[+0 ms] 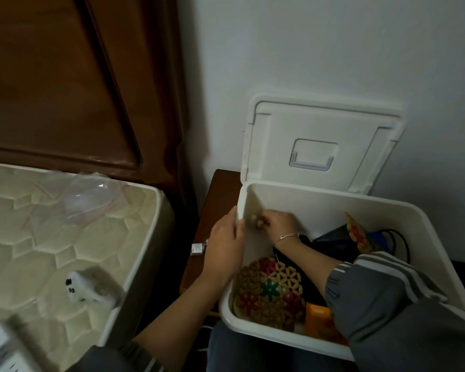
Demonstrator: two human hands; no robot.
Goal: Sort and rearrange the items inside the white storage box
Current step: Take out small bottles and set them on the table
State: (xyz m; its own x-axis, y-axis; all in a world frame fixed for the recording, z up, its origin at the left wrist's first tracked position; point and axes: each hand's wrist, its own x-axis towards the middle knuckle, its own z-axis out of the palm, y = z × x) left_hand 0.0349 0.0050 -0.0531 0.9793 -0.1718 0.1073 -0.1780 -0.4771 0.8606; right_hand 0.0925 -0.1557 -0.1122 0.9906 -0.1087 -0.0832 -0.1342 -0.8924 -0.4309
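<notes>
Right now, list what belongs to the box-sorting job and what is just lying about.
Job: box, open lid, round mat, dark bag, orange pack, left hand gripping its wall, right hand inside.

Lying about: plastic bag, white plug and power strip on the mattress, small bottle beside the box.

The box [320,200] and its lid [320,124] are white. Inside, the near mat [269,291] is tan lattice with red and green flowers, beside an orange packet [317,316] and black cloth [306,277]. The right sleeve [387,288] is grey with white stripes. The mattress [38,237], on the left, is cream and quilted.
</notes>
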